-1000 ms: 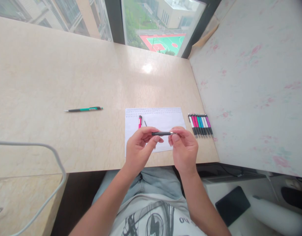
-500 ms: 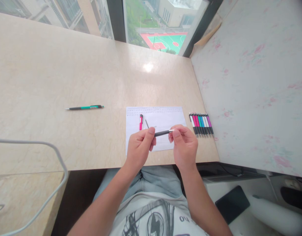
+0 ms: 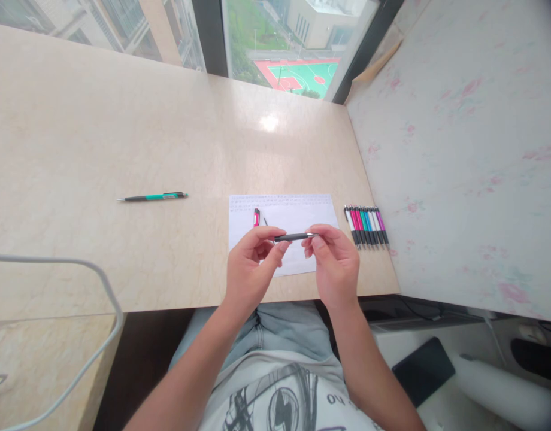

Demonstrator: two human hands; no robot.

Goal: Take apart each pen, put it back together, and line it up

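Between my two hands, above the sheet of paper, is a black pen barrel [image 3: 294, 237] with a silver tip. My left hand [image 3: 253, 263] pinches its left end between thumb and fingers. At the silver tip, the thumb and fingers of my right hand [image 3: 336, 260] are closed. On the written sheet of paper [image 3: 297, 209] lies a pink pen part [image 3: 256, 216] with a black clip, its lower end hidden behind my left hand. A thin dark stick [image 3: 265, 222] beside it is also partly covered.
A row of several pens [image 3: 366, 227] in different colours lies right of the paper, near the wall. To the left rests a green and black pen [image 3: 153, 197]. A white cable [image 3: 105, 278] loops over the desk's left side. A dark phone-like slab [image 3: 423, 371] lies below right.
The black barrel has risen slightly and turned nearly level. My left fingers have shifted their grip on its left end, and the left hand now covers more of the pink part.
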